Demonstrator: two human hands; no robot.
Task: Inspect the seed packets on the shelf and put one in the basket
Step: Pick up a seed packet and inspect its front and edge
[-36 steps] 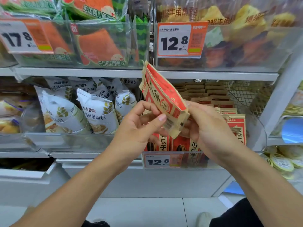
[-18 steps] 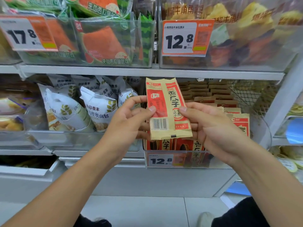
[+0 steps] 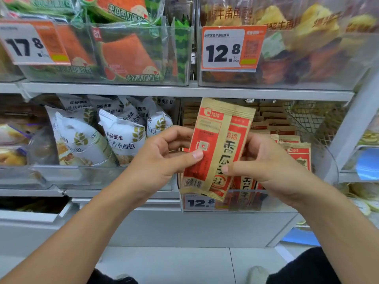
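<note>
Seed packet point(image 3: 215, 148) held up in front of the shelf point(image 3: 184, 91), clear of the bin of matching packets point(image 3: 295, 158) behind it. Long axis near upright, top tipped slightly right. Left hand point(image 3: 162, 160) pinches the left edge, thumb on the printed face, fingers point(image 3: 178, 133) curled behind. Right hand point(image 3: 264, 162) pinches the right edge the same way, thumb across the lower front. Packet lies between the two hands, about equally near each. Basket not in view, so its direction cannot be told; either hand could likely carry the packet off alone once the other lets go.
</note>
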